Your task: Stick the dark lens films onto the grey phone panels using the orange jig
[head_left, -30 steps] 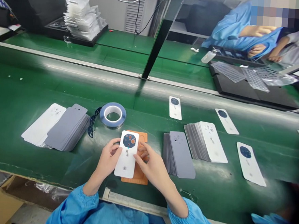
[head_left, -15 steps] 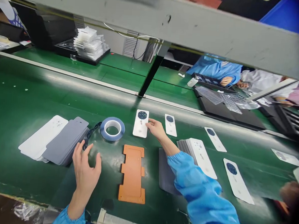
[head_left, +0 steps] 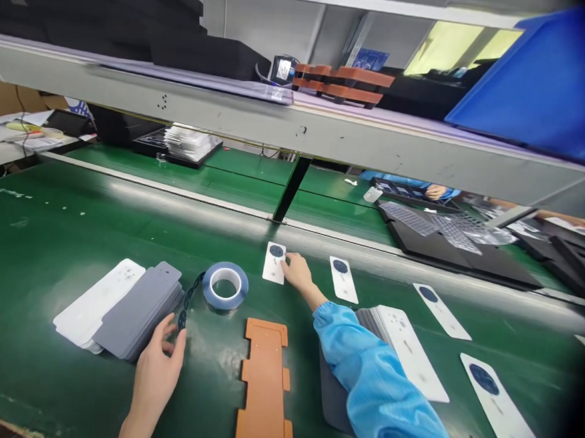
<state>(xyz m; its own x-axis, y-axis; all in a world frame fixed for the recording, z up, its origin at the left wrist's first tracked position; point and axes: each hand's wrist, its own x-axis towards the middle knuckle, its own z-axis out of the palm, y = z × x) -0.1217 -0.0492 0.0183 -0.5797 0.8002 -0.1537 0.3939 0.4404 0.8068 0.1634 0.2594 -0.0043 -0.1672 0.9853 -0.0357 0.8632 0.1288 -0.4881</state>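
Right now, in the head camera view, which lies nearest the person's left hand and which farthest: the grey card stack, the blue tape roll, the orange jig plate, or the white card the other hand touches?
1. Grey card stack, touching the left hand, on its left.
2. Blue tape roll and orange jig plate: too close to call.
3. White card with dark round patch, farthest, under the right hand.
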